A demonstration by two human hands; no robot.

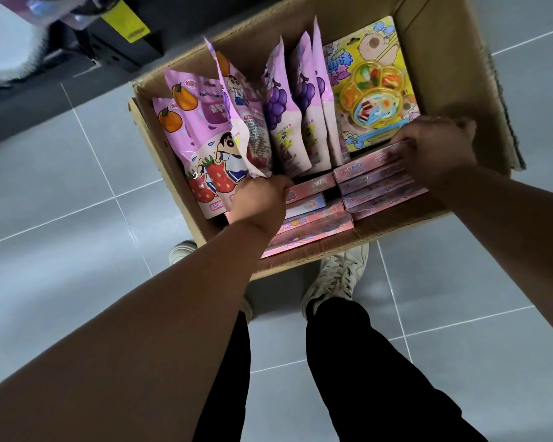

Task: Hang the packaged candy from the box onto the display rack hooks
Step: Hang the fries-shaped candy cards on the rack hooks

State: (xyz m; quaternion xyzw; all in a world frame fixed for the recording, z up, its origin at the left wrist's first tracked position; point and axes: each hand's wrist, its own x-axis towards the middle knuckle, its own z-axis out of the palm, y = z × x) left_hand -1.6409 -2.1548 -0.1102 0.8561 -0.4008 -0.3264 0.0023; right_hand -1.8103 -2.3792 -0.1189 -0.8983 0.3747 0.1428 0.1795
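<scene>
An open cardboard box (460,59) stands on the floor in front of my feet. Inside it, pink candy pouches (201,138) with fruit pictures stand upright on the left and middle. A yellow blister card of gummies (374,87) lies at the right. Flat pink candy boxes (374,183) are stacked along the near side. My left hand (259,202) reaches in beside the pouches, fingers curled against the bottom edge of one pouch. My right hand (434,148) grips the top pink candy box of the right stack.
Grey floor tiles (77,186) surround the box. The dark base of a display rack (118,49) with a yellow label (125,23) runs along the top left. My two shoes (336,275) stand just under the box's near wall.
</scene>
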